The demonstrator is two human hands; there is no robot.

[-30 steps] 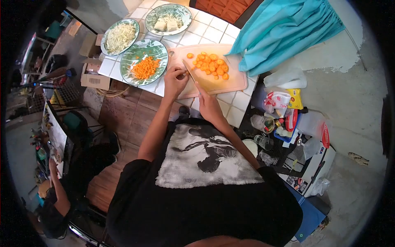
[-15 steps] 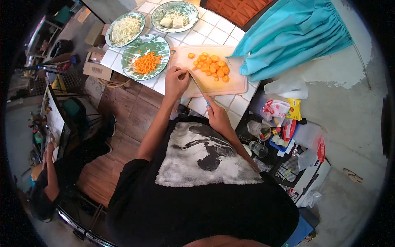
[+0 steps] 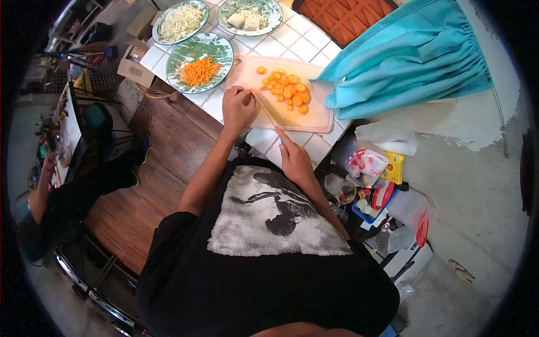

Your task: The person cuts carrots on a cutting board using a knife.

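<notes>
My right hand (image 3: 296, 160) is closed around the handle of a knife (image 3: 266, 112), its thumb along the handle. The blade slants up and left over the cutting board (image 3: 317, 121) to the fingertips of my left hand (image 3: 239, 108). These fingers are pinched together at the board's left edge around a piece of carrot, mostly hidden by them. Carrot slices (image 3: 289, 90) lie in a loose heap beyond the blade, with one slice (image 3: 261, 70) apart to the left. A patterned plate (image 3: 219, 48) with shredded carrot (image 3: 200, 71) stands left of the board.
Behind are a plate of pale shreds (image 3: 181, 22) and a bowl (image 3: 273, 25) with pale blocks. A turquoise cloth (image 3: 404, 62) hangs over the tiled table's (image 3: 292, 38) right side. Bags and containers (image 3: 376, 188) crowd the lower right. Another person (image 3: 62, 202) sits at left.
The view has shifted slightly, moving the table up a little in the picture. My hands keep their grip, and the knife stays by the left fingertips. The person at left has shifted an arm.
</notes>
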